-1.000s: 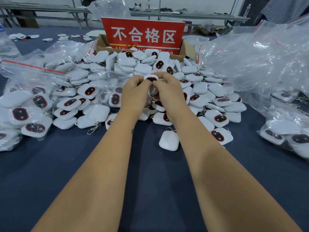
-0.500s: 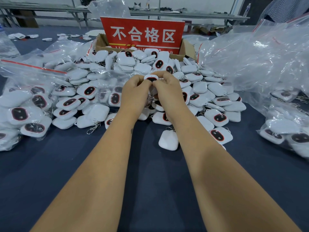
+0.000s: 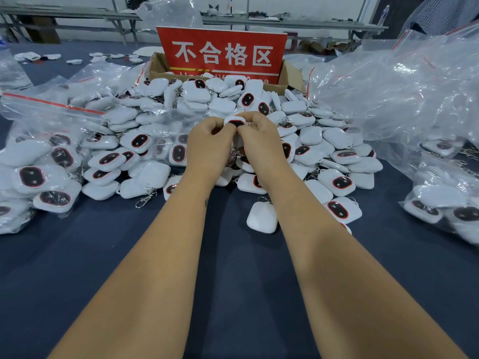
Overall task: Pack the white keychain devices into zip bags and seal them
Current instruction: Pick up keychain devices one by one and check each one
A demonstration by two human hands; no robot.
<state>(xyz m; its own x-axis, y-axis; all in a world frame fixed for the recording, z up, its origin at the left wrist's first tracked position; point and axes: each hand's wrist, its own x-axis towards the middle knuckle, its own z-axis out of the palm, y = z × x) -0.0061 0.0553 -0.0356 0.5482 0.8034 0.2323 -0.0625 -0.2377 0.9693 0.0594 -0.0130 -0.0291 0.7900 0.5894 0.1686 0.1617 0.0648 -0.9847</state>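
Observation:
My left hand (image 3: 210, 146) and my right hand (image 3: 261, 143) meet above the heap, both pinching one white keychain device (image 3: 234, 121) with a dark oval face ringed in red. Whether a zip bag surrounds it I cannot tell. A big pile of loose white devices (image 3: 305, 151) spreads under and around my hands. One device lies face down (image 3: 261, 217) near my right forearm. Sealed zip bags with devices inside (image 3: 39, 161) are stacked at the left.
A red sign with white characters (image 3: 223, 54) stands in a cardboard box (image 3: 291, 76) behind the pile. A mound of empty clear zip bags (image 3: 401, 92) fills the right. More bagged devices (image 3: 445, 200) lie at the right edge. The table has a dark blue cloth (image 3: 233, 294).
My hands have stayed together on the device, with only small finger shifts. Nothing else has moved.

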